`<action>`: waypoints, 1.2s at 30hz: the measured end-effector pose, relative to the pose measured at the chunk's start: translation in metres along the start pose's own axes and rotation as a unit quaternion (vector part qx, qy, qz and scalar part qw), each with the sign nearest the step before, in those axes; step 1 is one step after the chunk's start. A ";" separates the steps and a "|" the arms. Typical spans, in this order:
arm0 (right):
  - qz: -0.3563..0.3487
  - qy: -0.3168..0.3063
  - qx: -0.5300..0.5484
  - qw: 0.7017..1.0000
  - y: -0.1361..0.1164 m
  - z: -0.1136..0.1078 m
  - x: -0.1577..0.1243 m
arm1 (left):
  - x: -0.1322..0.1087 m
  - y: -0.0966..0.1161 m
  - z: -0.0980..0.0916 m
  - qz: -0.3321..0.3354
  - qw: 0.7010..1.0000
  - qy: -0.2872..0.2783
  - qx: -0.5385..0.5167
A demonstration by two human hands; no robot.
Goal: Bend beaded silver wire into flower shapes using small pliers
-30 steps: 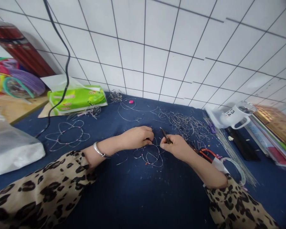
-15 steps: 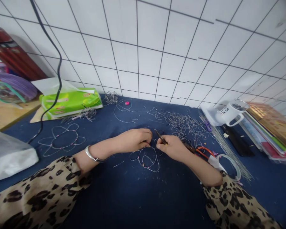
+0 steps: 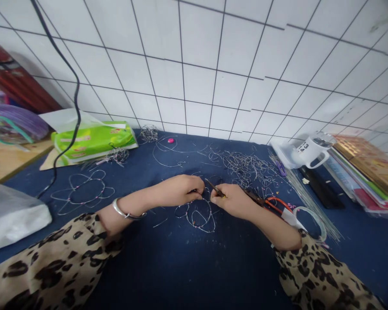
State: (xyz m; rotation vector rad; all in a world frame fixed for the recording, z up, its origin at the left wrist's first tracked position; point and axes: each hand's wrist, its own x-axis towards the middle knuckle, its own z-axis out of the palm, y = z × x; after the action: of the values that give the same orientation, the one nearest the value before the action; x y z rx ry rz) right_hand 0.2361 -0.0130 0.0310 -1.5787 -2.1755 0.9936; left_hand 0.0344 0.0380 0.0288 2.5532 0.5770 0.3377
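Observation:
A looped wire shape with small beads [image 3: 198,214] lies on the blue cloth [image 3: 194,267] between my hands. My left hand [image 3: 177,189] is closed, pinching the wire at its upper edge. Just to the right, my right hand [image 3: 233,200] is wrapped round a small pair of pliers [image 3: 213,187], whose dark tip points up and left toward my left fingers. A silver bangle sits on my left wrist.
A finished wire flower [image 3: 82,190] lies at the left. Wire scraps [image 3: 248,165] pile behind my right hand, with orange-handled scissors [image 3: 273,202] beside it. A green tissue pack [image 3: 92,137], a black cable [image 3: 71,107], a white mug [image 3: 310,150], stacked books [image 3: 368,172] and a white bag [image 3: 13,215] ring the cloth.
Both hands stay at the wire shape. The pliers' tip has tilted lower and closer to my left fingers. The view has shifted slightly to the right.

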 end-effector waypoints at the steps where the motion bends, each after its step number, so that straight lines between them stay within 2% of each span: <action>1: -0.002 0.000 0.002 1.000 0.000 0.000 0.000 | 0.000 0.000 0.000 -0.002 1.000 -0.001 0.001; 14: -0.011 -0.010 0.027 1.000 0.000 -0.001 -0.001 | 0.000 -0.002 0.001 -0.015 1.000 -0.020 0.000; 19: -0.016 -0.003 0.038 0.999 0.003 0.000 0.000 | 0.001 0.000 -0.002 0.023 0.999 0.028 0.020; 25: -0.019 -0.001 0.032 0.999 0.004 0.001 0.001 | 0.004 0.001 0.003 0.072 0.995 0.063 -0.026; 29: -0.011 -0.003 0.028 1.000 0.004 0.001 0.001 | 0.004 0.001 0.007 0.053 0.996 0.070 -0.022; 36: -0.022 0.037 0.041 0.998 0.004 -0.001 -0.002 | 0.002 0.003 0.003 0.016 0.998 0.057 0.000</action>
State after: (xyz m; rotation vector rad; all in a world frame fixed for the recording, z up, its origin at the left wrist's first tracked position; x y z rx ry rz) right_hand 0.2401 -0.0134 0.0293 -1.4995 -2.0844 0.9818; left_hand 0.0382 0.0354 0.0282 2.5568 0.5787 0.4975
